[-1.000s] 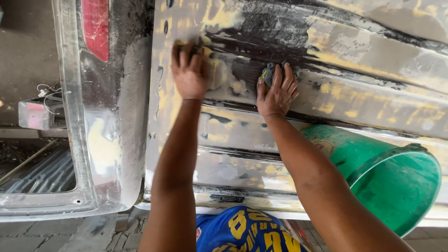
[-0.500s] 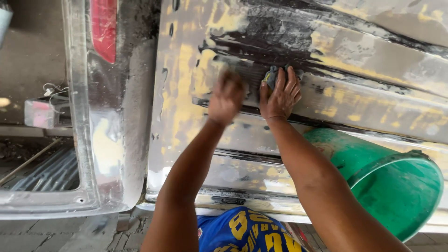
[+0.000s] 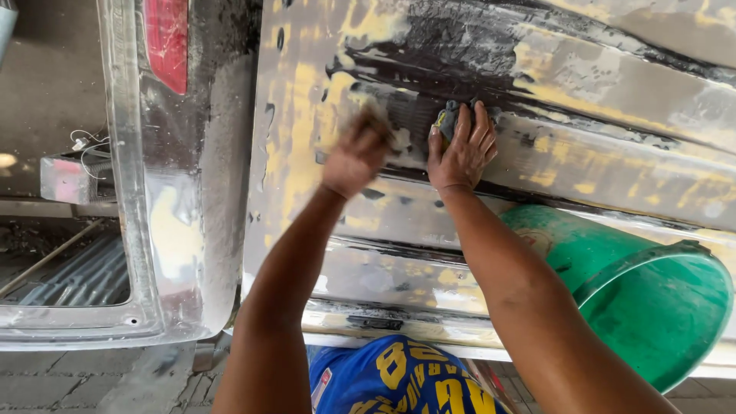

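On the wet car panel (image 3: 613, 176), both arms reaching up. Right hand (image 3: 462, 153) flat, fingers pressing a dark sanding pad (image 3: 447, 116) on the black patch. Left hand (image 3: 354, 157) blurred, fingers curled, grip hard to tell. Green bucket (image 3: 652, 299) beside the right arm. Red tail light (image 3: 165, 42) at left.

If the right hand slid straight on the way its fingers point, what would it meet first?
The right hand points up the car panel; first comes the dark wet sanded patch, though depth is unclear.

Green bucket (image 3: 659, 307) lower right; red tail light (image 3: 166, 42) upper left.
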